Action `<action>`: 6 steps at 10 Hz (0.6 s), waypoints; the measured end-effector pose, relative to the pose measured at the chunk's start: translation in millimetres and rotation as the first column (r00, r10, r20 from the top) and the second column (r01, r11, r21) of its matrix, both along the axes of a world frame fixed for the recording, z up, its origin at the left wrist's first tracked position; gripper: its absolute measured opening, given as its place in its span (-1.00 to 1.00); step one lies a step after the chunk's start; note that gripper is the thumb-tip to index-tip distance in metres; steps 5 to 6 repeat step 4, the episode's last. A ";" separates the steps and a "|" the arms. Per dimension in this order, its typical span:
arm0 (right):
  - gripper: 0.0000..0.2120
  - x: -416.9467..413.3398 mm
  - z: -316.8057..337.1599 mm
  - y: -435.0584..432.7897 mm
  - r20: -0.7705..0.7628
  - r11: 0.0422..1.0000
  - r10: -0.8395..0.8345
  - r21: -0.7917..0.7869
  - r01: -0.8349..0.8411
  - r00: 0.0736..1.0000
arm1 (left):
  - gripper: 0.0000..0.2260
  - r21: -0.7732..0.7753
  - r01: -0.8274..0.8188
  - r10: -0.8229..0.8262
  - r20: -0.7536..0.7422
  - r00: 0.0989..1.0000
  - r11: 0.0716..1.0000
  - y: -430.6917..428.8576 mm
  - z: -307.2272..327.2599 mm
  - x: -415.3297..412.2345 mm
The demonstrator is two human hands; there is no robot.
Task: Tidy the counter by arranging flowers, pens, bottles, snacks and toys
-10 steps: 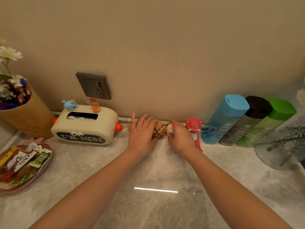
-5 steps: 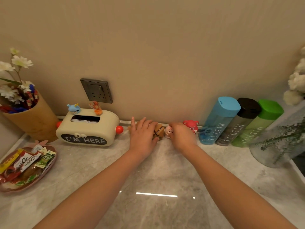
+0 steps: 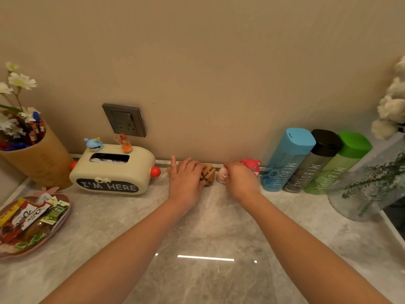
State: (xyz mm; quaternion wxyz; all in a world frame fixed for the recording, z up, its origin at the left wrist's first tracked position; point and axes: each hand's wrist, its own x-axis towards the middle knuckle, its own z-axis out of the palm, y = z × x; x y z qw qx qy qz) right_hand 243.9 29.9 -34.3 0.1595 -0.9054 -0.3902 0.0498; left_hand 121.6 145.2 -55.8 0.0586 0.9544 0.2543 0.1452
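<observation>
Both hands at centre frame, against the wall edge, lining up the small toys.

Left hand (image 3: 188,180): fingers curled over the brown toy (image 3: 208,173), index sticking out straight toward the wall. Reads as a grip on it, though the hand hides most of the toy. Right hand (image 3: 241,179): fingers bent down onto the pink figure (image 3: 222,174), pinching or nudging it; contact side is hidden, so can't confirm the grip type.

Change vs a second ago: left fingers were spread flat beside the brown toy, now they close over it. Gap between brown toy and pink figure is a bit wider. Red bear toy (image 3: 251,166) sits just behind the right hand, partly covered where earlier its full body showed. Camera has tilted up: more wall, flowers at right edge now in frame.

Meaning for the task: toy row is the step in hand, probably near done.

Rest looks sorted already:
- three bottles (image 3: 315,165) side by side at right, touching
- snack tray (image 3: 63,218) lower left, filled
- pen holder (image 3: 41,161) upper left with pens and flowers
- tissue box (image 3: 114,172) left of centre, two figurines on top
</observation>
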 end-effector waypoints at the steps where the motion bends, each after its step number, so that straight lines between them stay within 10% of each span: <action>1: -0.75 0.8 -1.0 0.7 0.004 1.000 -0.016 -0.001 0.016 1.000 | -0.60 -0.013 -0.002 0.002 0.001 1.000 1.000 -0.4 0.9 -0.2; 6: -0.86 -1.4 -0.6 -1.8 -0.025 0.998 -0.030 0.059 0.031 0.999 | -0.56 -0.041 0.010 -0.008 0.040 0.999 0.999 -0.3 1.8 -2.0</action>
